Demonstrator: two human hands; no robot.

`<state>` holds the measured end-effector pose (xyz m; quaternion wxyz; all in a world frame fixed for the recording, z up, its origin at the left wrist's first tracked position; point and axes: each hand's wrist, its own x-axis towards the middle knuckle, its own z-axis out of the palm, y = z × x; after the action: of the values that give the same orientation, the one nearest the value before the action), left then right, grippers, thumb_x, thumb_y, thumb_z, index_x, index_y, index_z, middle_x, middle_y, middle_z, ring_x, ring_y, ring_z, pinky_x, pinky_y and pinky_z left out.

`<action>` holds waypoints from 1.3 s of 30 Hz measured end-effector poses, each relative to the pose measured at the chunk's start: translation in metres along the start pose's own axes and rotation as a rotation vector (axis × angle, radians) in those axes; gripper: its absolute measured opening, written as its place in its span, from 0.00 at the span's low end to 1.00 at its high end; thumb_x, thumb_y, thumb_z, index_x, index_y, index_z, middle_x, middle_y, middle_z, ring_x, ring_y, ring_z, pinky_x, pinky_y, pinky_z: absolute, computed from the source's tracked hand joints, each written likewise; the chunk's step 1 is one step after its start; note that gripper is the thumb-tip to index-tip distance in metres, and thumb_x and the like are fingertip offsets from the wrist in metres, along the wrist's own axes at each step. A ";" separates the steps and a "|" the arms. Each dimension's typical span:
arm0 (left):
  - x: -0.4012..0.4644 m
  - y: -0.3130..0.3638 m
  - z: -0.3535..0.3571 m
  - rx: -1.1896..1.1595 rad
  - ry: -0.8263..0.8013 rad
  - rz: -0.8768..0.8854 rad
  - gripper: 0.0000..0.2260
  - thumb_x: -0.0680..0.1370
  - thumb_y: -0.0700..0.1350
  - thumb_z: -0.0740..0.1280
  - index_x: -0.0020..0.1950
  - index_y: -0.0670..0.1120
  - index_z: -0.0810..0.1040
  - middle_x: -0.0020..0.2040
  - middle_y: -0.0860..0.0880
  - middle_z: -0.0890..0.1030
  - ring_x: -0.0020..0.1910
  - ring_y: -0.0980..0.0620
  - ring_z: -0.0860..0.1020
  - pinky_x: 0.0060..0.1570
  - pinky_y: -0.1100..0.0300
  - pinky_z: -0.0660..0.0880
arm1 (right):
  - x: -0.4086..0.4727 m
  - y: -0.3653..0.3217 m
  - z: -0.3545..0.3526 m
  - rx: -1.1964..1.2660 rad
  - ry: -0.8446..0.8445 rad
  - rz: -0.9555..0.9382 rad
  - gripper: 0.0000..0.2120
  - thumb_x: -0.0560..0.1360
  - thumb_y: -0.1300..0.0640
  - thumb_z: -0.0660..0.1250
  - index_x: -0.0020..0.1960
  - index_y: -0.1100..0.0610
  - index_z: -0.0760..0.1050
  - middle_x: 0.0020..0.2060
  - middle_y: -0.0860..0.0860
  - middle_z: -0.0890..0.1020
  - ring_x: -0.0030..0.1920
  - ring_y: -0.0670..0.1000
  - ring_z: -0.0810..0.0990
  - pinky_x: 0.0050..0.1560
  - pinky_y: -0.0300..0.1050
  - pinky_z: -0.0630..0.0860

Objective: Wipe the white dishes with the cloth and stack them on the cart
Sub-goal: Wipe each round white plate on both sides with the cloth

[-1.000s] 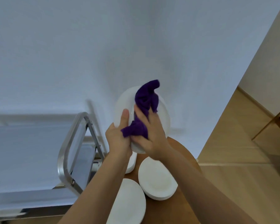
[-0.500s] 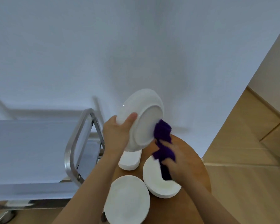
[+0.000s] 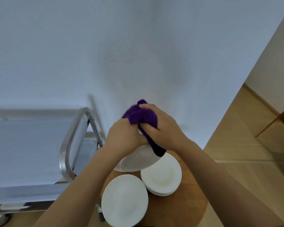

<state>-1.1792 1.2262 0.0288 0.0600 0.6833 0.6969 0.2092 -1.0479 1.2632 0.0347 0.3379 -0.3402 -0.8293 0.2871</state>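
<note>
Gripping tilted plate (image 3: 136, 161) in left hand (image 3: 124, 138), right hand (image 3: 161, 126) bunching purple cloth (image 3: 141, 115) at centre frame, risking slippage onto dishes (image 3: 161, 174) below.

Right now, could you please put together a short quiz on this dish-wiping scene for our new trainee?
1. True or false: the purple cloth lies flat on the cart.
2. Which hand grips the cloth? A) left hand B) right hand C) neither
3. Fill in: besides the held plate, ___ white plates, the near plate and the far plate, show fully on the round wooden table.

Key: 1. False; it is in the hand against the held plate. 2. B. 3. Two.
</note>
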 end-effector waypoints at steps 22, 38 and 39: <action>-0.022 -0.006 -0.001 0.379 0.086 0.307 0.24 0.70 0.70 0.62 0.38 0.50 0.61 0.30 0.55 0.72 0.26 0.54 0.66 0.26 0.64 0.54 | -0.034 0.062 -0.008 1.073 0.040 1.229 0.29 0.59 0.36 0.75 0.53 0.53 0.78 0.46 0.59 0.83 0.46 0.60 0.82 0.40 0.54 0.81; -0.101 -0.134 0.090 -0.969 -0.278 -0.961 0.11 0.78 0.45 0.66 0.58 0.42 0.77 0.52 0.44 0.83 0.42 0.50 0.83 0.40 0.56 0.80 | -0.101 0.112 0.071 0.819 0.063 1.149 0.15 0.68 0.68 0.68 0.51 0.55 0.74 0.45 0.57 0.82 0.47 0.58 0.80 0.43 0.52 0.78; -0.109 -0.144 0.098 -0.931 -0.349 -0.961 0.06 0.78 0.42 0.66 0.53 0.44 0.78 0.49 0.45 0.83 0.42 0.50 0.83 0.38 0.57 0.81 | -0.106 0.114 0.080 0.788 0.019 1.142 0.14 0.69 0.69 0.68 0.51 0.55 0.75 0.44 0.56 0.82 0.46 0.58 0.81 0.42 0.51 0.78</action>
<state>-1.2704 1.1436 -0.1360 0.5445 0.2254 0.7403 0.3237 -1.0086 1.2325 -0.1328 0.2393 -0.5780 -0.3513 0.6966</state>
